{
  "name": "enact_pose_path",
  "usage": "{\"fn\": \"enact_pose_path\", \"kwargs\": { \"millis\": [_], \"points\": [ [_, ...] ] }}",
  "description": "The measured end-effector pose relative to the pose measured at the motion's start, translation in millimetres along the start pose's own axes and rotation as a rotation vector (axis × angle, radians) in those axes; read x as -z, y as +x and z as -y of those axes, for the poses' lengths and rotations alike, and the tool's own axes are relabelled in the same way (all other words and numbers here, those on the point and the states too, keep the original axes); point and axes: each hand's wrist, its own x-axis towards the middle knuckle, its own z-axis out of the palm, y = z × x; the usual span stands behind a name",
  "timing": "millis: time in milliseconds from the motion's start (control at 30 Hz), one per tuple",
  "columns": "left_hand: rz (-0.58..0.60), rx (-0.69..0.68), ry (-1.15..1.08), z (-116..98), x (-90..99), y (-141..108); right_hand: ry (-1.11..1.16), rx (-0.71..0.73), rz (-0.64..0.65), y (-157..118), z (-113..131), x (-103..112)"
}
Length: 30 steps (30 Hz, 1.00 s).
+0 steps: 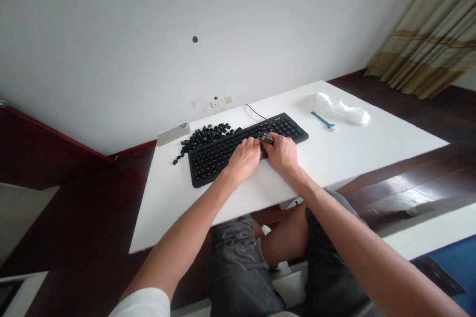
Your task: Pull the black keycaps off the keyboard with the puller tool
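A black keyboard point(211, 161) lies at a slant on the white table, its left and middle parts showing bare key positions with the keycaps off. Loose black keycaps point(207, 134) are heaped along its back left edge. My left hand point(245, 154) rests on the keyboard's front middle, fingers curled and pressed together against it. Close beside it, my right hand point(283, 152) is closed around a small dark tool with a shiny tip point(265, 137), held over the keys. The fingertips of both hands are partly hidden, and the tool's exact kind does not show.
A phone point(174, 134) lies at the table's back left corner. To the right are a blue-handled brush point(323, 120) and a crumpled white plastic bag point(344, 109). The keyboard's cable point(256, 110) runs toward the wall sockets point(221, 102). My legs are under the white table point(345, 161).
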Motion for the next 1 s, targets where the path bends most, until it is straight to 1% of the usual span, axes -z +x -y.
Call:
{"fn": "enact_pose_path", "kwargs": {
  "millis": [100, 167, 300, 433, 500, 633, 767, 833, 867, 933, 1000],
  "points": [
    [0.017, -0.03, -0.151, 10, 3.8, 4, -0.007, 0.029, 0.045, 1, 2, 0],
    [-0.001, -0.028, -0.197, 13, 3.1, 6, 0.022, 0.062, 0.048, 3, 2, 0],
    [-0.085, -0.007, -0.185, 8, -7.8, 6, 0.098, 0.134, 0.036, 5, 1, 1],
    [-0.157, -0.009, -0.096, 4, -19.8, 6, 0.166, 0.16, 0.025, 3, 1, 0],
    [-0.167, -0.018, -0.053, 3, -22.0, 6, 0.223, 0.146, 0.001, 2, 1, -1],
    [-0.161, -0.017, -0.027, -1, -20.3, 5, 0.296, 0.048, -0.149, 4, -3, -3],
    [-0.151, -0.008, -0.108, 0, -15.4, 7, 0.247, 0.035, -0.163, 7, -6, -3],
    [-0.171, 0.007, -0.183, 9, -10.9, 10, 0.25, -0.001, -0.178, 7, -6, -2],
    [-0.194, 0.028, -0.209, 17, -8.0, 11, 0.257, -0.013, -0.189, 7, -6, -2],
    [-0.259, 0.119, -0.203, 39, -1.6, 13, 0.281, -0.007, -0.192, 6, -4, -1],
    [-0.303, 0.25, -0.156, 66, 3.5, 13, 0.307, 0.015, -0.174, 4, -2, 0]
  ]
}}
